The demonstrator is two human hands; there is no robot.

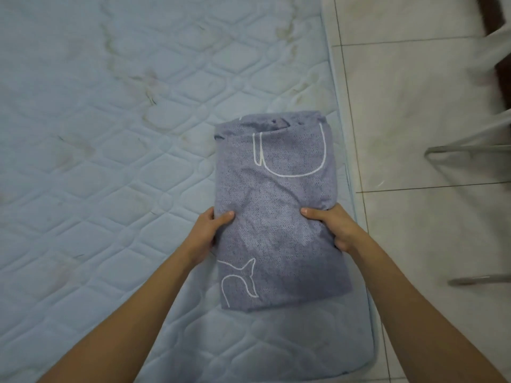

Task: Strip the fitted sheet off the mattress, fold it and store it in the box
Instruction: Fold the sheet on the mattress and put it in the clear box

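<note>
The fitted sheet [276, 200], grey-blue with white line drawings, is folded into a long thick rectangle near the right edge of the bare quilted mattress [110, 161]. My left hand [206, 233] grips its left side, thumb on top and fingers underneath. On the opposite side my right hand [331, 228] holds it the same way. The near end of the sheet hangs a little above the mattress. No box is in view.
A light tiled floor [414, 92] runs along the mattress's right edge. Thin metal legs of some furniture [470, 150] stand on the tiles at the right. A dark wooden piece [500, 67] shows at the upper right corner.
</note>
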